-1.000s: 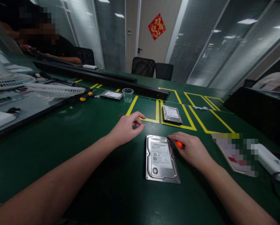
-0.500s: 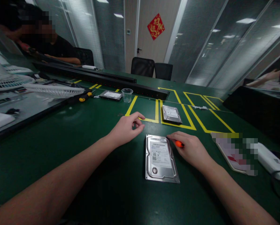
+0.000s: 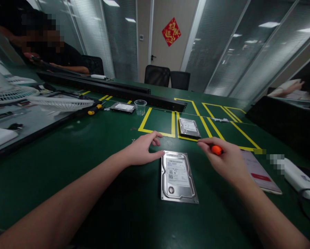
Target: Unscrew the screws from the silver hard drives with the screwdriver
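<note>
A silver hard drive [image 3: 178, 178] lies label side up on the green table in front of me. My left hand [image 3: 144, 148] is at its far left corner, fingers apart and loosely curled, with the thumb tip at the drive's edge. To the right of the drive, my right hand [image 3: 222, 157] is raised and closed around an orange-handled screwdriver [image 3: 217, 149]; only the orange end shows, and the rest is hidden by the fingers. Beyond the right fingertips a second hard drive [image 3: 189, 127] rests inside a yellow-taped box. Small shiny bits [image 3: 133, 140], perhaps screws, lie beside my left wrist.
A clear plastic cup [image 3: 140, 108] stands by a third hard drive [image 3: 123, 107]. Long black rails [image 3: 113, 90] cross the table behind. At left are white fan parts [image 3: 61, 102] and a yellow-black screwdriver [image 3: 94, 109]. A phone [image 3: 261, 176] lies at right. Other people sit at both far sides.
My right hand has moved right and up, away from the drive's far right corner, with the orange-handled screwdriver. The left thumb has come down to the drive's far left corner.
</note>
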### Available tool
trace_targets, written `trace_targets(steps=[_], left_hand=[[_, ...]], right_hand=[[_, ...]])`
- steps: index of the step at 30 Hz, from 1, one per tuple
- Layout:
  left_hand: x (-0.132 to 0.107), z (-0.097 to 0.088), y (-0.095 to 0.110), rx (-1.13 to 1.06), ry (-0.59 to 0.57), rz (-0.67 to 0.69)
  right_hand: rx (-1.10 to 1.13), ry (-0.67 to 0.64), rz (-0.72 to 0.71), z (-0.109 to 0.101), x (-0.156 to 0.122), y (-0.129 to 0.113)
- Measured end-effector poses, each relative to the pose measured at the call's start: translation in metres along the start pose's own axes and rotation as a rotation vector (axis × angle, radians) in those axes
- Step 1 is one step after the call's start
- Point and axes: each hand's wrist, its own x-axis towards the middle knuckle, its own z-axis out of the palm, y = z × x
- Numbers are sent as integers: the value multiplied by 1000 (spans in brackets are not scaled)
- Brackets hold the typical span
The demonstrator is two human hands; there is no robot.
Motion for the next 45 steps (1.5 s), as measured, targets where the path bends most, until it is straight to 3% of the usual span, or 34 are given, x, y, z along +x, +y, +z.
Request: trace_targets(steps=[2, 4, 6, 10, 18, 45], left_hand=[[-1, 1, 2, -13, -66, -28], [-1, 2, 3, -26, -118, -39], [-1, 5, 3, -33, -143, -45], [-1, 8, 2, -68, -148, -25], [0, 6, 7, -139, -186, -58], [0, 8, 1, -149, -189, -73]], right_hand=[[218, 157, 126, -12, 12, -13], [636, 249, 166, -22, 28, -26], [933, 246, 182, -26, 45, -37], [1148, 233, 214, -15, 66, -46], [1330, 291, 224, 24, 52, -41], [1354, 255, 272, 36, 50, -33]])
